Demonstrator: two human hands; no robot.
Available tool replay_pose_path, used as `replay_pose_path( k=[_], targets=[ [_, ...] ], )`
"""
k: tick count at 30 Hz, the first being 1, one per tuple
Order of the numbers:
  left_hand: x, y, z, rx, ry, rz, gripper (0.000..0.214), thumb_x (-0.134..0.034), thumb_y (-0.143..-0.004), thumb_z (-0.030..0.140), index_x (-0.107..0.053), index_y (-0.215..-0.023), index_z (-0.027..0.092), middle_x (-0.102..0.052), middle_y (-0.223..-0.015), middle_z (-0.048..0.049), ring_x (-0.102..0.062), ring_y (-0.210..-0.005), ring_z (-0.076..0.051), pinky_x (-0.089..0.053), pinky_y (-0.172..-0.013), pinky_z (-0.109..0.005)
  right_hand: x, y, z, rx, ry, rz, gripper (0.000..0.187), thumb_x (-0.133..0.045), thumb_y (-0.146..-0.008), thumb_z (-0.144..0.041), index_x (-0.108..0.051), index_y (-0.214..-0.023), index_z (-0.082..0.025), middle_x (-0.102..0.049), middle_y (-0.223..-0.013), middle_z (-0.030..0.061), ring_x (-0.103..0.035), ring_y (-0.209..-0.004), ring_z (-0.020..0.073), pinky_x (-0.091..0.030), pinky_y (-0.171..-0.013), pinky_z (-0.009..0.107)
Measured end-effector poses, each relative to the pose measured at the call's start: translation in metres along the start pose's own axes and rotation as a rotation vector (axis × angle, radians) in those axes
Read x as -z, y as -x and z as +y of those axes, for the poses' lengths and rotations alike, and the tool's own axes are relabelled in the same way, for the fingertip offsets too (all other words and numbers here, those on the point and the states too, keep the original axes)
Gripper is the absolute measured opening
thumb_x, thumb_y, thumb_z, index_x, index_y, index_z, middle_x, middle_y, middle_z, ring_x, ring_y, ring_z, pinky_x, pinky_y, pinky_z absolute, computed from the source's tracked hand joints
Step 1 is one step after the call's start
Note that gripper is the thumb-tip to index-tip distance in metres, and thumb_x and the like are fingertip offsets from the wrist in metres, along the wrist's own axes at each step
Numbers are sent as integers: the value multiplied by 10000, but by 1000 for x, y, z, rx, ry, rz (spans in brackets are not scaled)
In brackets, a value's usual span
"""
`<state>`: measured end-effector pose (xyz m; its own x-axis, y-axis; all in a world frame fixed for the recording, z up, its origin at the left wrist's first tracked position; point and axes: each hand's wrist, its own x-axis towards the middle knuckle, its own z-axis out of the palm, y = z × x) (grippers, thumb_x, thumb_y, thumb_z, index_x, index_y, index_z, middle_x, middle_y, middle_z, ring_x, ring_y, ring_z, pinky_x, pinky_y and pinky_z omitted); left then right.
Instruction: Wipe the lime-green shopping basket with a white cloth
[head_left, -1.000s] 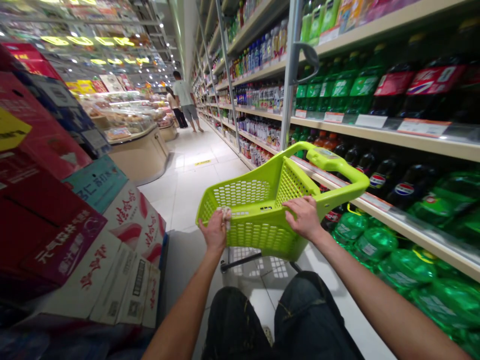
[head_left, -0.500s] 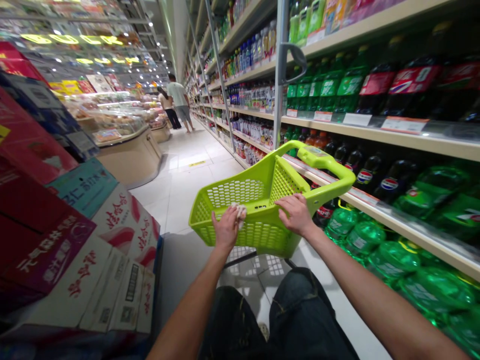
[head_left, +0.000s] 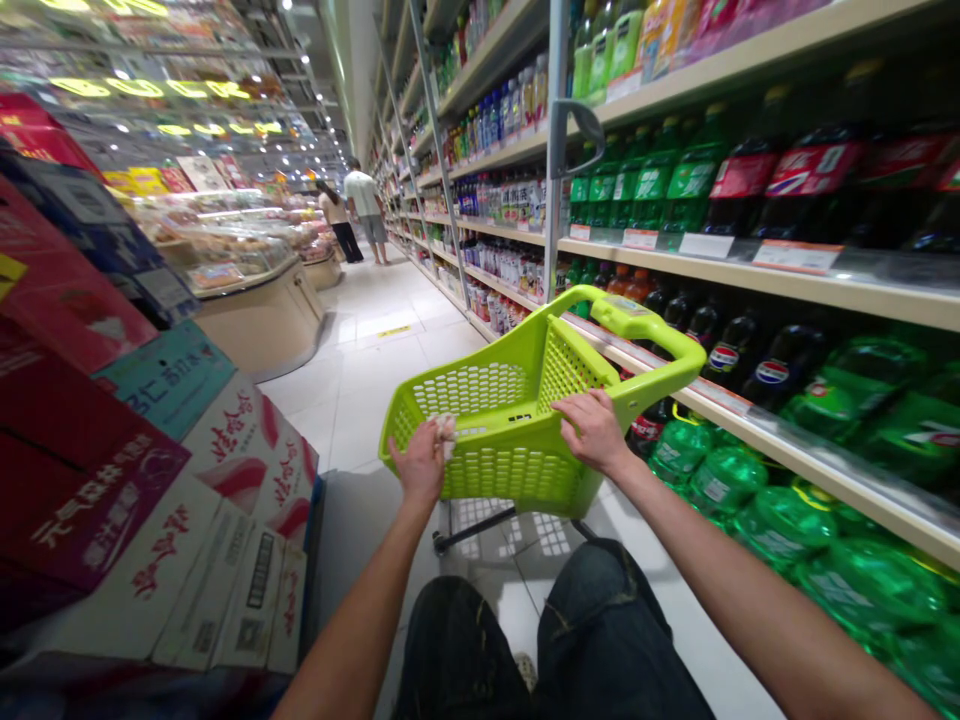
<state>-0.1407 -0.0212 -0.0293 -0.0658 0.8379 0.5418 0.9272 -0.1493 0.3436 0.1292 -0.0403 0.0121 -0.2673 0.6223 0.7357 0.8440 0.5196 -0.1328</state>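
A lime-green plastic shopping cart point(head_left: 517, 470) stands on the floor in front of my knees, its basket pierced with many holes. My left hand point(head_left: 421, 462) is closed on a crumpled whitish cloth or tissue point(head_left: 445, 430), pressed to the near top rim of the basket toward its left end. Further right along that rim, my right hand point(head_left: 592, 428) wraps its fingers over the edge, below the cart's handle point(head_left: 675, 350). Inside the basket, the part of the floor that I can see bears a dark label.
Shelves of drinks line the right side, with green soda bottles point(head_left: 757, 510) on the lowest level and cola bottles point(head_left: 810, 170) higher up. Stacked drink cartons point(head_left: 247, 440) rise at my left. Down the aisle, two people point(head_left: 365, 210) are beside a display counter point(head_left: 255, 310).
My left hand has slid left along the basket rim with the whitish cloth or tissue. My right hand keeps its hold on the rim. The two people are a little farther away.
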Motion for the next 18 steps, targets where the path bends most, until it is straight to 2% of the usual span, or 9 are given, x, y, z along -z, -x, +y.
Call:
replay_pose_path(
  k=[2, 3, 7, 9, 11, 13, 15, 16, 18],
  targets=[
    [0, -1, -5, 137, -12, 54, 298, -396, -795, 169, -546, -1044, 232, -575, -1168, -82, -522, -1069, -227, -105, -1010, -565, -1, 0, -1, -22, 7, 10, 249, -443, -750, -179, -602, -941, -193, -648, -907, 39, -549, -882, 170, -254, -908, 353],
    [-1, -1, 0, 121, -4, 45, 299, -397, -792, 162, -546, -1042, 229, -569, -1177, -83, -513, -1081, -226, -108, -1009, -565, -1, -1, -2, -30, 10, 15, 247, -445, -750, -183, -603, -940, -192, -648, -900, 39, -549, -877, 171, -253, -908, 355],
    [-10, 4, 43, -239, 73, -87, 329, -416, -777, 129, -545, -1056, 248, -550, -1206, -52, -444, -1165, -200, -64, -1041, -520, -2, -1, -4, -29, 16, 6, 255, -451, -749, -179, -599, -956, -193, -646, -908, 37, -548, -880, 174, -254, -913, 359],
    [-10, 4, 48, -302, 80, -106, 329, -428, -777, 131, -545, -1058, 256, -555, -1201, -40, -444, -1166, -197, -60, -1047, -512, 0, -1, -2, -14, 19, -11, 264, -444, -749, -167, -595, -964, -197, -644, -931, 39, -544, -901, 174, -248, -924, 359],
    [-6, 2, 32, -193, 55, -63, 314, -434, -779, 138, -552, -1047, 250, -568, -1183, -46, -484, -1125, -207, -72, -1043, -519, 1, 0, -1, -2, 18, -17, 272, -435, -749, -156, -593, -967, -198, -643, -946, 42, -540, -919, 174, -242, -934, 359],
    [-2, 0, 9, 42, 19, 32, 307, -423, -786, 143, -552, -1051, 228, -587, -1154, -67, -535, -1055, -221, -104, -1028, -540, 2, 1, 0, -1, 12, -6, 271, -432, -749, -152, -595, -962, -195, -644, -941, 44, -542, -916, 173, -243, -936, 359],
    [-1, -1, 0, 169, 5, 83, 305, -417, -789, 146, -550, -1056, 209, -589, -1147, -83, -547, -1034, -231, -127, -1017, -554, 0, 1, -2, -12, 8, 7, 264, -434, -752, -156, -598, -954, -196, -646, -923, 44, -547, -902, 173, -250, -932, 361],
    [-3, 0, 5, 145, 13, 71, 305, -420, -787, 144, -551, -1055, 208, -585, -1154, -82, -537, -1050, -232, -127, -1017, -555, -2, 0, -3, -21, 8, 9, 262, -435, -753, -158, -600, -952, -197, -647, -915, 43, -549, -895, 173, -254, -930, 364],
    [-7, 3, 30, -43, 51, -11, 311, -431, -779, 132, -554, -1049, 225, -569, -1179, -68, -497, -1109, -225, -109, -1027, -547, -4, -2, -5, -37, 9, 2, 261, -436, -754, -160, -604, -951, -197, -647, -912, 43, -551, -891, 176, -260, -929, 374]
  ],
)
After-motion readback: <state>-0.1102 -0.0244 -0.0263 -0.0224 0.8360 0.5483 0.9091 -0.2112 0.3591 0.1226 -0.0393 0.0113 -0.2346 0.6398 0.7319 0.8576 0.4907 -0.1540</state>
